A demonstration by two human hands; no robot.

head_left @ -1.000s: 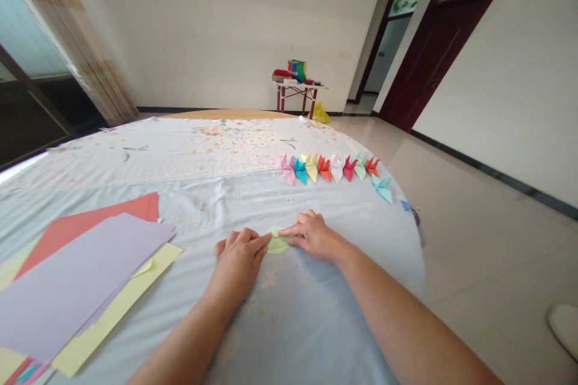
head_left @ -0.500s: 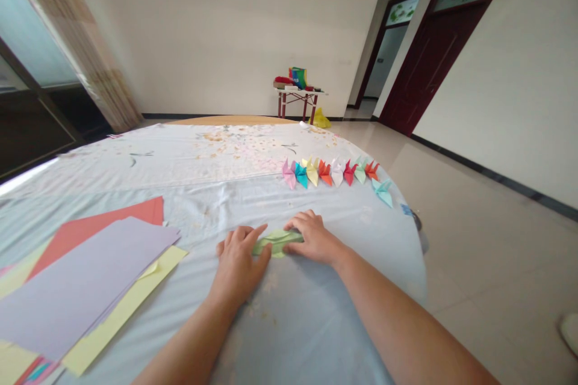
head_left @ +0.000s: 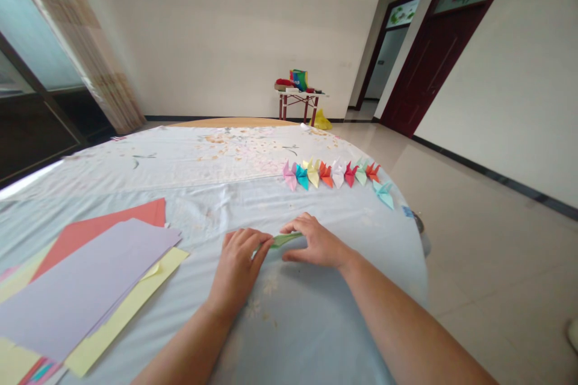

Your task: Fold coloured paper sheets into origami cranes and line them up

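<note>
A piece of green folded paper (head_left: 284, 240) is held low over the table, narrow and edge-on. My left hand (head_left: 238, 261) pinches its left end between thumb and fingers. Around the right end, my right hand (head_left: 321, 245) is open, thumb and fingers apart; whether a fingertip touches the paper I cannot tell. Beyond my hands stands a row of several small folded paper birds (head_left: 338, 173) in various colours, with a light teal one (head_left: 383, 194) at the near right end.
To the left lies a stack of paper sheets, purple (head_left: 99, 280) on top, with red (head_left: 102, 228) and yellow (head_left: 129, 310) ones sticking out. A pale blue cloth (head_left: 289, 325) covers the round table. Past the far edge, a small side table (head_left: 300, 95) holds assorted items.
The green paper has gone from lying flatter and wider to narrow and edge-on. My left fingers have closed on its left end, while my right thumb and fingers have come off its near side.
</note>
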